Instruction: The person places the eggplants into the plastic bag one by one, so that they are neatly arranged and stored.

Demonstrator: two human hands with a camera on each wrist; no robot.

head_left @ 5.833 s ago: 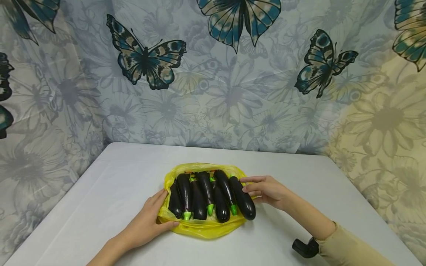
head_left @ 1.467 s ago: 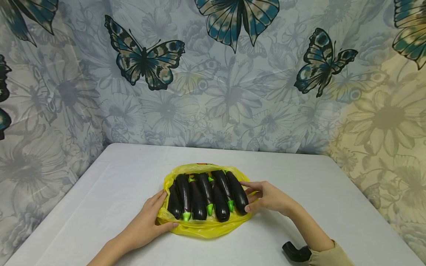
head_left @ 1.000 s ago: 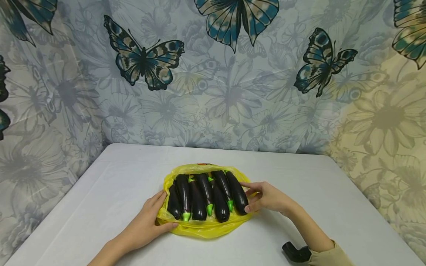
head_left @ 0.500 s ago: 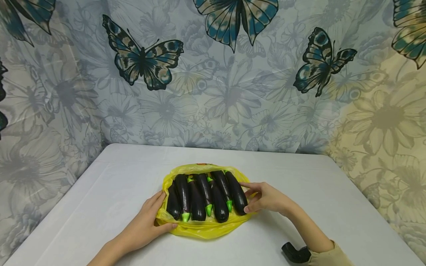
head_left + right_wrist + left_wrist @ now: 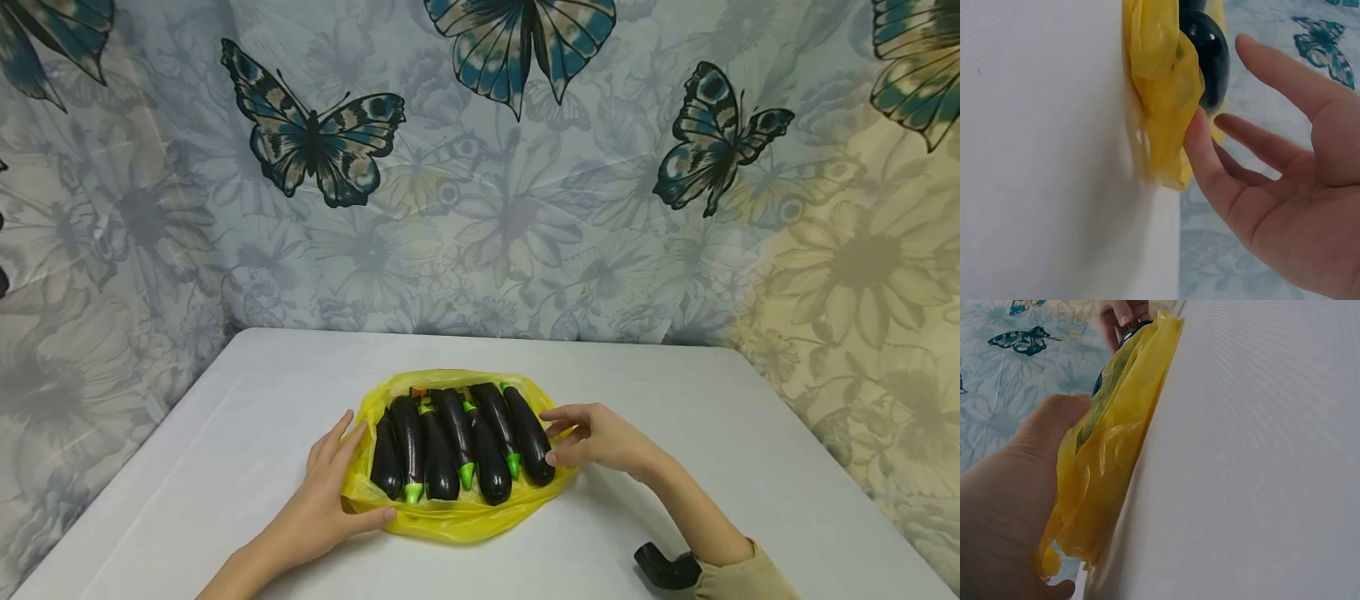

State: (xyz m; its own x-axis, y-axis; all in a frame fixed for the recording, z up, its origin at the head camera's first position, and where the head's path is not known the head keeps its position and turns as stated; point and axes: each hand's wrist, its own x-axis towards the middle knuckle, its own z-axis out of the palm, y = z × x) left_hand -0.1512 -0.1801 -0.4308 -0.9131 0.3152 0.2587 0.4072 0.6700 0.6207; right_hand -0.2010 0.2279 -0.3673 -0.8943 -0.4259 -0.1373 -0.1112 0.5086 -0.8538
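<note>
A yellow plastic bag (image 5: 461,528) lies spread on the table, its mouth rolled down. Several dark eggplants (image 5: 490,458) lie side by side in it, some with green stem ends toward me. My left hand (image 5: 318,496) is at the bag's left side with thumb and fingers spread; in the left wrist view the thumb meets the yellow plastic (image 5: 1107,462). Beside the rightmost eggplant (image 5: 528,433) is my right hand (image 5: 611,442), fingers loosely bent. The right wrist view shows a fingertip at the bag's edge, and nothing is gripped in that hand (image 5: 1297,206).
A black curved object (image 5: 666,567) sits beside the right sleeve (image 5: 742,575), partly cut off by it. The white table (image 5: 300,375) ends at a wall hung with butterfly-patterned cloth (image 5: 517,250).
The rightmost eggplant, earlier jutting over the bag's right edge, now lies inside beside the others. The left fingers have loosened and lifted slightly from the bag; the right fingers have eased off the eggplant.
</note>
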